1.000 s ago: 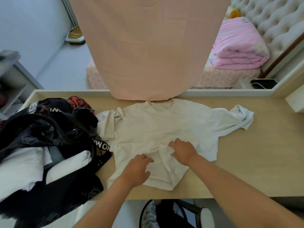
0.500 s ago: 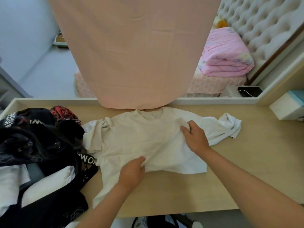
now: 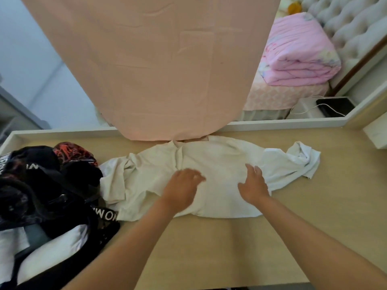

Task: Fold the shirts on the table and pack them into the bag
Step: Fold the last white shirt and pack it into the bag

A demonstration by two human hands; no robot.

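- the cream shirt (image 3: 219, 164) lies spread out in the middle of the table (image 3: 230, 248). its neck is at the far side, right by the pink cloth (image 3: 157, 70) that hangs down there.
- its bottom part looks folded up over the chest, so the shirt looks short and wide. this seems to be the first fold.
- the left hand (image 3: 181, 190) lies palm down on the middle of the shirt. its fingers are out and grip nothing. it is a bit blurry, so each finger is hard to see.
- the right hand (image 3: 252, 186) lies palm down on the right part of the shirt. its fingers are spread and hold nothing.
- both hands are likely flat like this to press the cloth smooth and keep the fold in place.
- one sleeve is bunched up on the left, just beside the bag (image 3: 41, 185). it probably has to be tucked in next.
- a white shirt (image 3: 297, 162) lies crumpled at the right, touching the cream one. it is not folded yet.
- the black bag sits open at the left end of the table, with white clothes (image 3: 52, 248) inside. it is near, so a folded shirt can go straight in.
- the job looks about half done.
- the cloth is soft, so the fold may slip open when the shirt is lifted.
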